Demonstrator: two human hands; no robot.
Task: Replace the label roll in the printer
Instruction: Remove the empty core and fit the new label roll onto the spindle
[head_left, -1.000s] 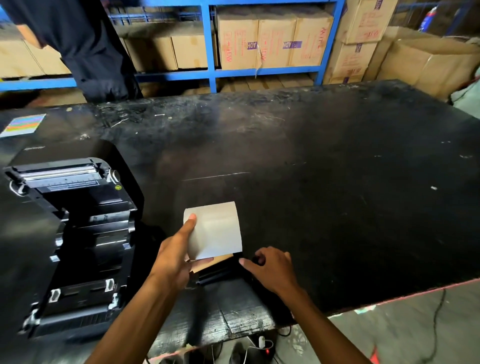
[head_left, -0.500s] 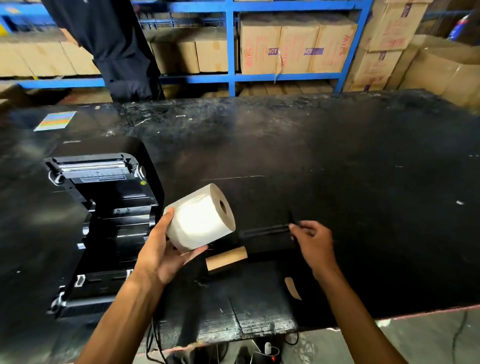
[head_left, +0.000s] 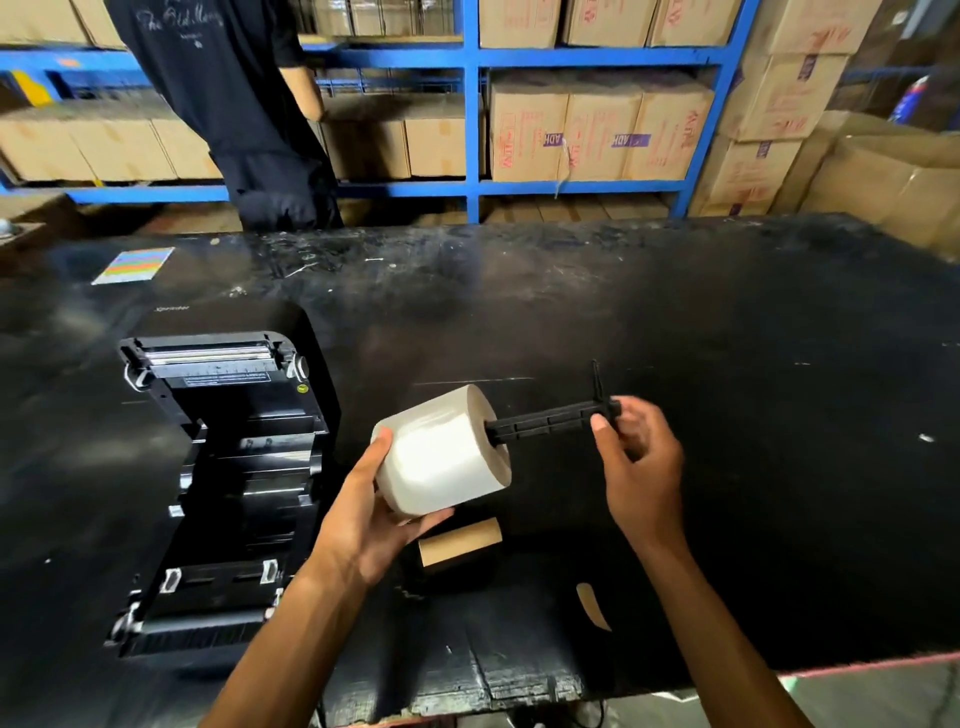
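My left hand (head_left: 363, 519) grips a white label roll (head_left: 441, 452) from below, held above the black table (head_left: 727, 415) with its core facing right. My right hand (head_left: 639, 457) pinches the outer end of a black plastic spindle (head_left: 550, 421). The spindle's tip sits in the roll's core. The black label printer (head_left: 223, 467) stands open at the left, its roll bay bare. An empty brown cardboard core (head_left: 460, 543) lies on the table just under the roll.
A second person in dark clothes (head_left: 234, 114) stands behind the table at the back left. Blue shelving (head_left: 472, 119) with cardboard boxes fills the background. A striped coloured card (head_left: 135, 265) lies at the far left. A small brown paper scrap (head_left: 592, 605) lies near the front edge.
My left hand lifted the roll and turned its core to the right. My right hand picked the spindle off the table and brought its tip into the core.
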